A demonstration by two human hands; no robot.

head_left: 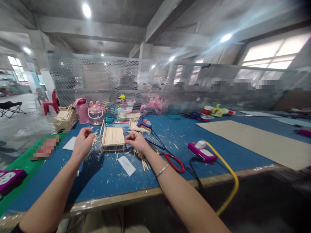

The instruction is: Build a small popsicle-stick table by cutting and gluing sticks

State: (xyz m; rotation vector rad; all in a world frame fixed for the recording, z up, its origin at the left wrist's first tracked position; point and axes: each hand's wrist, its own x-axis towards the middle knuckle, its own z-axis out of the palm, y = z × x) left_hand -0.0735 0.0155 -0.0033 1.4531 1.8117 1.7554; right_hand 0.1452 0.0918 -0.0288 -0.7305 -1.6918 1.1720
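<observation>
On blue bench: 1 stick tray betw. 2 hands. Left hand curled, pinching 1 thin stick; right hand closed on tray's right edge. 1 glue gun, 1 red-handled scissors nearby.

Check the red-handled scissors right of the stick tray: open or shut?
Cannot tell. The scissors lie flat on the blue table with their red loops toward the near edge, but the blades run under the right hand and wrist.

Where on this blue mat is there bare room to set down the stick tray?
Free: the blue mat along the near edge, between the white card and the table lip, and the patch between the cardboard sheet and the glue gun. Crowded: around the stick tray, loose sticks and scissors.
</observation>
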